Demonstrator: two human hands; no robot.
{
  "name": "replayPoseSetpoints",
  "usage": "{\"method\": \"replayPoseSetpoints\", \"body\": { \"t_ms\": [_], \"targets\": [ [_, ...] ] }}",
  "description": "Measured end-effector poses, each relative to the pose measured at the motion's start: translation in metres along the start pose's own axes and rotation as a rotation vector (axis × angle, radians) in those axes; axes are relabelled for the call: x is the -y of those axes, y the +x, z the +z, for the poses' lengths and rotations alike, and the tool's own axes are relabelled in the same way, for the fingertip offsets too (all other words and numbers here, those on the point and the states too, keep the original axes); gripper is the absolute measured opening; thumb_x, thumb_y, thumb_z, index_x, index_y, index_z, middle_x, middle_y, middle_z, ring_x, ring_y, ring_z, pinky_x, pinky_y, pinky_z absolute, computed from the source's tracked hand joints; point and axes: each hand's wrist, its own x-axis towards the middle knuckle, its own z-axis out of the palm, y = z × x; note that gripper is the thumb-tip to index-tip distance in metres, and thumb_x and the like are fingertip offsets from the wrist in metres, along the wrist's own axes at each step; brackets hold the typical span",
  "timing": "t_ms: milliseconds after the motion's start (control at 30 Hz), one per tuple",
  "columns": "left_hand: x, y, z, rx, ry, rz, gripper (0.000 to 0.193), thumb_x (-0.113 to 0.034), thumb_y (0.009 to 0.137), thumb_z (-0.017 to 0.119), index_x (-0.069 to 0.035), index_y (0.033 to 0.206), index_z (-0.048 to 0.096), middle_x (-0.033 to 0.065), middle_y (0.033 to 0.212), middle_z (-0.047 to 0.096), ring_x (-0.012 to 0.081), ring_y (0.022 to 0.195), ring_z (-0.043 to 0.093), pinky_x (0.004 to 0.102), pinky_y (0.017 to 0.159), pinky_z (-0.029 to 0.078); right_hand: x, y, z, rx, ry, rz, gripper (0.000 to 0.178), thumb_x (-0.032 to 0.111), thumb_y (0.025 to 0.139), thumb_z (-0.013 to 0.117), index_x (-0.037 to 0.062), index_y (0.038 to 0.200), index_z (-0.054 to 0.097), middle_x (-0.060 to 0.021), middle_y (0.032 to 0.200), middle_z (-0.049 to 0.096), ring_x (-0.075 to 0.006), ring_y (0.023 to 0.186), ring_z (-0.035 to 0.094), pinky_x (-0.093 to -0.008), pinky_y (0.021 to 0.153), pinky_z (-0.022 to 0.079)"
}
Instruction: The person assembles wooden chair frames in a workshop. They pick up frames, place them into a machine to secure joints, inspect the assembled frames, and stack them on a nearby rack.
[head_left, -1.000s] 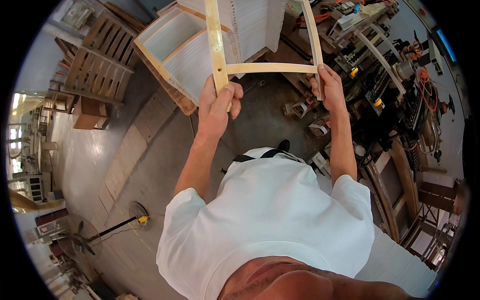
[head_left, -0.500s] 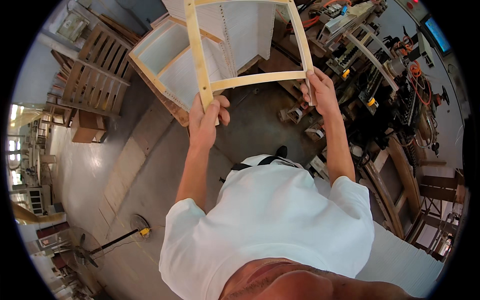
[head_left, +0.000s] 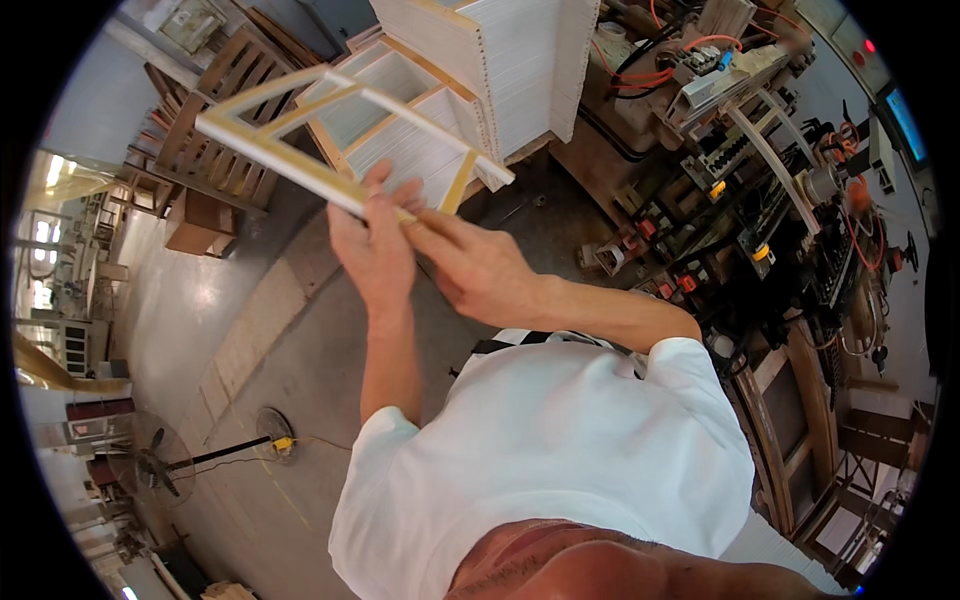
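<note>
Your right hand (head_left: 485, 270) has its fingers clamped on the near end of a long rail of the wooden frame (head_left: 275, 158). Your left hand (head_left: 375, 245) is at the same rail, just beside your right; its fingers are blurred, and you cannot tell whether they grip or only support. The frame is tilted in front of you, its far end pointing up and left, its rails pale wood and white.

Beyond the frame, locate the open-topped white stack (head_left: 430, 70). Its upper edges are wood-coloured, and a wooden strip (head_left: 395, 118) separates two compartments. Both show ridged white inner walls; the frame and your fingers partly cover them, so the full contents cannot be read. A taller white stack (head_left: 535, 80) adjoins it on the right.

To the left, a brown box (head_left: 200, 222) is on the floor (head_left: 185, 310) near a slatted wooden rack (head_left: 225, 120). Its contents cannot be seen.
</note>
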Motion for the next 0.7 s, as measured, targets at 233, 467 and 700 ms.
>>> {"method": "replayPoseSetpoints", "body": {
  "t_ms": [233,467,700],
  "targets": [
    [0.023,0.081,-0.084,-0.121,-0.292,-0.124,0.039,-0.013,0.097,0.039,0.007,0.131,0.035,0.0157,0.126,0.054,0.0176,0.094,0.063,0.0233,0.067,0.055,-0.018,0.0,-0.002,0.099,0.115,-0.169,0.054,0.015,0.075,0.072,0.0063,0.122,0.049,-0.0135,0.13,0.046,-0.0297,0.107,0.056,-0.0357,0.08,0.051],
    [0.096,0.195,-0.136,0.034,-0.645,-0.222,0.037,-0.017,0.1,0.03,0.006,0.126,0.045,0.013,0.124,0.057,0.0103,0.087,0.063,0.0172,0.065,0.055,-0.12,-0.11,0.003,0.19,0.082,0.664,0.04,0.016,0.082,0.066,0.0019,0.118,0.055,-0.0154,0.116,0.058,-0.0239,0.087,0.064,-0.0341,0.073,0.052],
    [0.194,0.282,-0.12,0.041,1.185,0.034,0.079,-0.055,0.086,0.046,0.013,0.126,0.042,0.0309,0.133,0.037,0.046,0.122,0.039,0.0517,0.1,0.032,-0.153,-0.307,0.048,0.15,-0.325,1.244,0.044,0.025,0.078,0.066,0.0013,0.115,0.059,-0.0201,0.103,0.064,-0.0353,0.095,0.062,-0.042,0.083,0.049]
  ]
}}
